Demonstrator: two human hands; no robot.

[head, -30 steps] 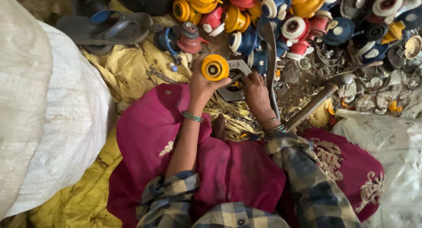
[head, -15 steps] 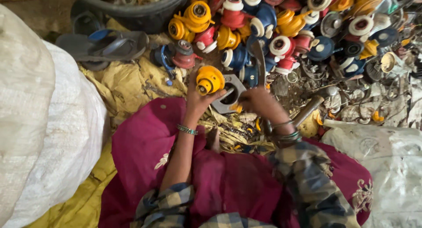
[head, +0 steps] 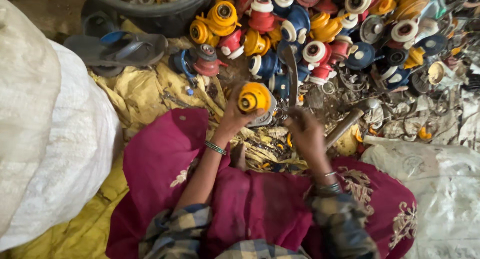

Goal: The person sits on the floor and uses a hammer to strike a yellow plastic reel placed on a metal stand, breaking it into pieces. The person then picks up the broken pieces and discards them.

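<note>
Two hands work over a lap draped in magenta cloth [head: 165, 159]. The left hand [head: 235, 116] is closed around a yellow spool [head: 253, 96], holding it up with its round face and dark centre hole toward the camera; the spool sits just in front of a grey metal plate [head: 265, 116] on the ground. The right hand [head: 305, 131] is blurred, fingers curled downward; I cannot tell whether it grips anything. A flat metal bar [head: 291, 74] stands up just above it, and a hammer [head: 350, 121] lies slanted just to its right, head toward the heap.

Beyond the hands lies a heap of spools [head: 320, 34] in yellow, red, blue and white, some with white faces. A dark tub [head: 165, 14] at the top holds pale rings. A grey sandal [head: 122, 49] lies on yellow sheeting [head: 145, 96] left of the heap. A white woven sack [head: 55, 139] fills the left side, and another pale sack [head: 430, 189] lies at the right. Both wrists wear bangles, and the sleeves are checked.
</note>
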